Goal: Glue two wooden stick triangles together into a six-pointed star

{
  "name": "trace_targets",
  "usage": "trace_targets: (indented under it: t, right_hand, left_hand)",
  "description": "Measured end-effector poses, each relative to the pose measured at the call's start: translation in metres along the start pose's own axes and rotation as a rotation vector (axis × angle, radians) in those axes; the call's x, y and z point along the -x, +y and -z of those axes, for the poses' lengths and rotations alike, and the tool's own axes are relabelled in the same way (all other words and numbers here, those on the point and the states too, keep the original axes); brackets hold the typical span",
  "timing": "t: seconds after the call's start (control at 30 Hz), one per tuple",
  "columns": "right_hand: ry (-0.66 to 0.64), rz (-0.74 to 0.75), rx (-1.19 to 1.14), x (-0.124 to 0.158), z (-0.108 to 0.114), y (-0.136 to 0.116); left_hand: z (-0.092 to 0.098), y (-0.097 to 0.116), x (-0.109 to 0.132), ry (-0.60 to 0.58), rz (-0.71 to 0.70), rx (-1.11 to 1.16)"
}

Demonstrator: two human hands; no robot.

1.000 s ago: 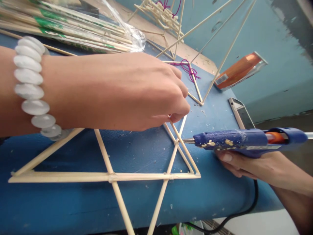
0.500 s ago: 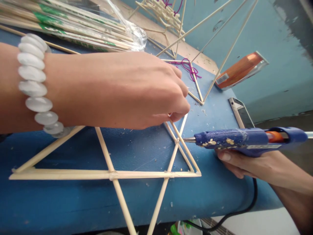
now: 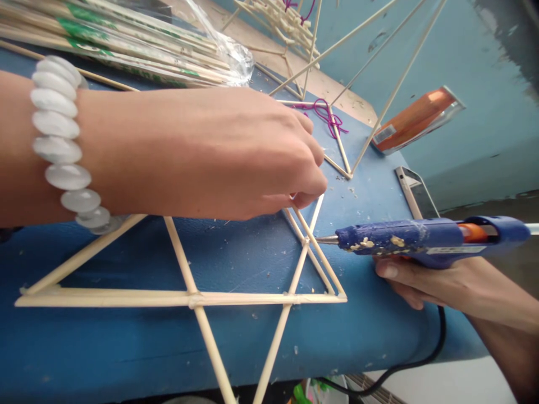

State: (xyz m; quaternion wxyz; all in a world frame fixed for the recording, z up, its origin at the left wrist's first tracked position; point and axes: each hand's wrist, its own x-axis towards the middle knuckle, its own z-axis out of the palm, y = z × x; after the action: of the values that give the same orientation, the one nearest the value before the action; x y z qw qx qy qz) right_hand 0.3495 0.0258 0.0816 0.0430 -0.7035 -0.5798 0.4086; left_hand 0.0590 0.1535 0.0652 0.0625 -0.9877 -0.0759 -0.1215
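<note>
A star-shaped frame of pale wooden sticks (image 3: 126, 297) lies on the blue work surface, with dried glue at several joints. Reaching over it from the left, my left hand (image 3: 269, 151) pinches one of its sticks near the right side; the fingertips are partly hidden behind the hand. On the right, my right hand (image 3: 425, 280) grips a blue glue gun (image 3: 412, 238) by its handle. The metal nozzle touches or nearly touches the crossing of two sticks, just below my left fingers. Part of the frame is covered by my left forearm.
A plastic pack of wooden sticks (image 3: 126, 45) lies at the back left. Behind stand stick structures with purple string (image 3: 326, 115). An orange packet (image 3: 415, 120) and a phone (image 3: 416, 193) are at the back right, by the wall. A black cord (image 3: 421, 359) hangs over the front edge.
Almost nothing differs. The nozzle stays at the same stick crossing and my left hand keeps its pinch; the view has shifted very slightly.
</note>
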Motion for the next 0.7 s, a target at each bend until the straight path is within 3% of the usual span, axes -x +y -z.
trace_targets:
  t: [0.7]
  right_hand:
    - [-0.004, 0.017, 0.027, 0.0033, 0.0042, 0.0046]
  left_hand:
    - [0.0008, 0.0008, 0.0002, -0.014, 0.016, 0.042]
